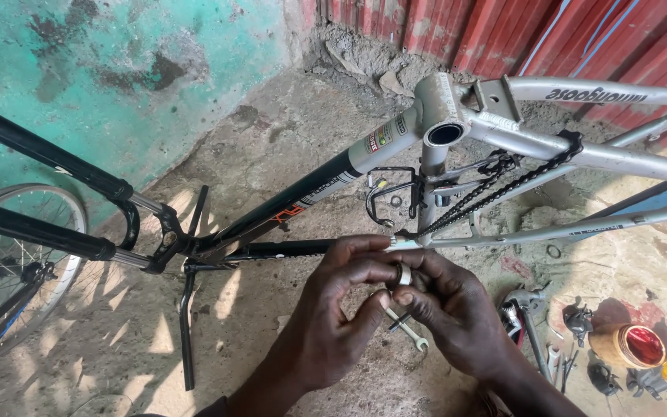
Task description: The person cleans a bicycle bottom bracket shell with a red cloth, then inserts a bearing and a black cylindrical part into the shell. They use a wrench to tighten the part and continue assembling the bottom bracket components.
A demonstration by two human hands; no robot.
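between both hands point(391, 297) (fingertips), small ring point(404, 273)

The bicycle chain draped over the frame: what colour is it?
Black; the bicycle chain hangs across the silver frame, shown clearly in the head view.

One silver-and-black bicycle frame point(457, 131), one chain point(503, 185), one spoked wheel point(9, 270), one bottle cage point(391, 193), two hands, one small metal ring point(404, 273), one spanner point(407, 330), one red-lidded tin point(628, 346)

Bicycle frame point(503, 139) and chain point(503, 185) block ahead; floor point(272, 324) left seems open.
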